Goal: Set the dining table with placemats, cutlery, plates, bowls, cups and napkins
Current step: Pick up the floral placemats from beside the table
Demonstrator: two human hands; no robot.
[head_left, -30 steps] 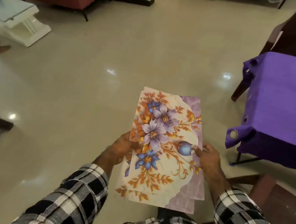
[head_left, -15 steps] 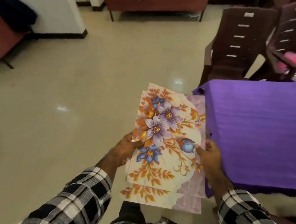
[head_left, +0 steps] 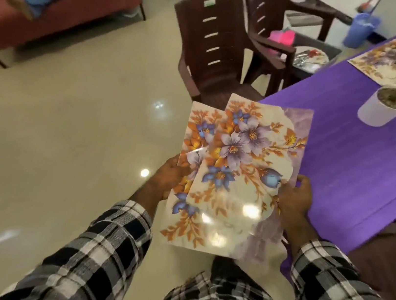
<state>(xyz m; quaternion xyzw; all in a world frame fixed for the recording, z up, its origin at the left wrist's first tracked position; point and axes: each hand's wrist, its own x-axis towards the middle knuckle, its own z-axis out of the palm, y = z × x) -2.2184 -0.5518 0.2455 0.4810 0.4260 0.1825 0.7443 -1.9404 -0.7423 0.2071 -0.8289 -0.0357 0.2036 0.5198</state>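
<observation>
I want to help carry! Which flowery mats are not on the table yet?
The flowery mats held in both hands, left hand and right hand, near the purple table. The other mat already lies flat beyond the potted plant.

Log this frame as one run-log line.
phase: carrying | left hand: holds floral placemats | right hand: holds same | purple table: one placemat laid, potted plant

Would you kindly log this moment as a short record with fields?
left hand: grips the lower placemat at its left edge
right hand: grips the top placemat at its right edge
held mats: two, fanned apart, above the floor beside the table
table: purple cloth, at right
already laid: one placemat at the far end
also on table: potted plant
chairs: left of the table
</observation>
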